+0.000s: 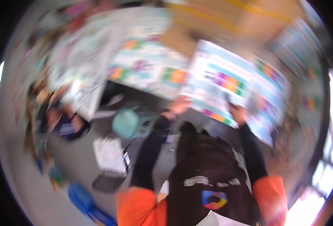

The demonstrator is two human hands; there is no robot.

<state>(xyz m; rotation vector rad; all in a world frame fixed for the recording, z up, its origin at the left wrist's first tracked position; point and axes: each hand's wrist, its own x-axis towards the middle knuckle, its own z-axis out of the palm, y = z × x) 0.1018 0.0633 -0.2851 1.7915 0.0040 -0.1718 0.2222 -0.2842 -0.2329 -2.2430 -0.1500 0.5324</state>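
Motion blurs the whole view. A white printed sheet [223, 71] with rows of purple, orange and green blocks lies tilted in front of me. At its lower left corner is my left hand [180, 105], its fingers smeared against the edge. My right hand [238, 113] is over the sheet's right side, closed around a dark slim tool [227, 98] whose exact kind is too blurred to tell. A second printed sheet [268, 98] of the same pattern sits just right of that hand.
More printed sheets [147, 64] cover the work surface to the left. Brown cardboard [211, 17] with yellow stripes is at the far side. Another person [66, 116] is at the left. A teal stool [125, 122], a white paper [110, 154] and a blue object [85, 199] are lower left.
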